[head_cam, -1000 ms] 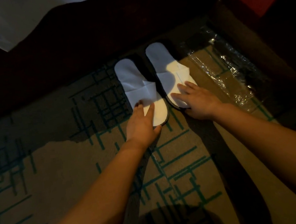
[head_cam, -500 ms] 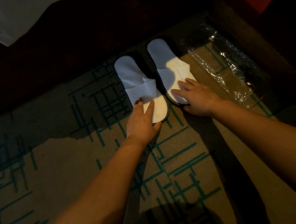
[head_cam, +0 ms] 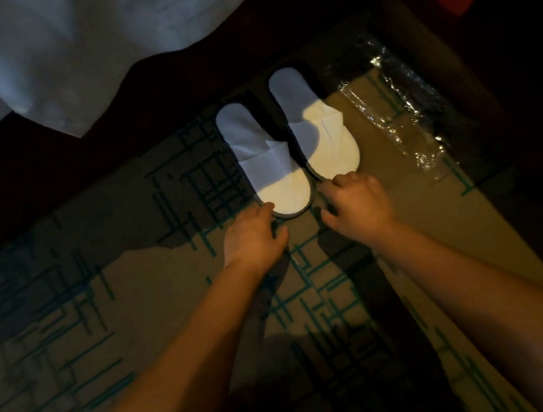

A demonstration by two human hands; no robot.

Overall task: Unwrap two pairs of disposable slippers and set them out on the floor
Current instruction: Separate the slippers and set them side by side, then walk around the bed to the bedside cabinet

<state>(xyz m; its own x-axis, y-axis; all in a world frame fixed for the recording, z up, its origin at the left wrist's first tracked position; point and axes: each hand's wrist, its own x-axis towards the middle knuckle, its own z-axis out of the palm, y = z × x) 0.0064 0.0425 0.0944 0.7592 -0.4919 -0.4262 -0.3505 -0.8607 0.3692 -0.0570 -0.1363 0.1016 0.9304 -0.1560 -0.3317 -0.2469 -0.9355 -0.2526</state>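
Slippers: one pair lies side by side on the carpet (head_cam: 143, 292) near the bed, the left slipper (head_cam: 267, 168) a little nearer me than the right slipper (head_cam: 317, 130). Both are white and flat, with dark edging and creased bands. I judge I am squaring this pair. My left hand (head_cam: 253, 236) touches the left one's near end, fingers loosely curled, holding nothing. My right hand (head_cam: 356, 206) is at the right one's near end, fingers curled; whether they pinch the rim I cannot tell. An empty clear wrapper (head_cam: 399, 109) lies just right of the pair. No second pair shows, so next I must find and unwrap it.
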